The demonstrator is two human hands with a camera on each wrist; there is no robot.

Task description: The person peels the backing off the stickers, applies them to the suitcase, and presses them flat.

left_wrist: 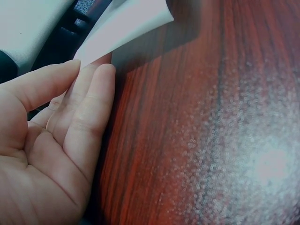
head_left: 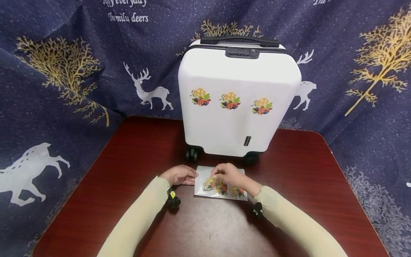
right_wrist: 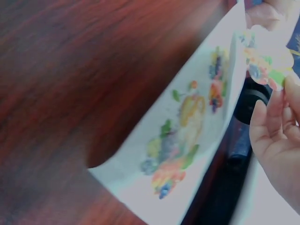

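A white sticker sheet (head_left: 199,182) printed with colourful fruit stickers lies over the table in front of the suitcase. My left hand (head_left: 179,175) pinches its left edge between thumb and fingers; in the left wrist view the sheet's corner (left_wrist: 136,23) tilts up off the wood. Over the sheet, my right hand (head_left: 232,176) pinches a fruit sticker (right_wrist: 269,63) by its edge, and this sticker stands away from the sheet in the right wrist view. Other fruit stickers (right_wrist: 180,140) are still on the sheet, beside the right hand.
Behind the sheet stands a white suitcase (head_left: 221,132) on black wheels (head_left: 192,154). Three fruit stickers (head_left: 229,101) sit in a row across its front. The dark red table (head_left: 144,150) extends to both sides, and a blue deer-patterned cloth (head_left: 106,28) hangs behind.
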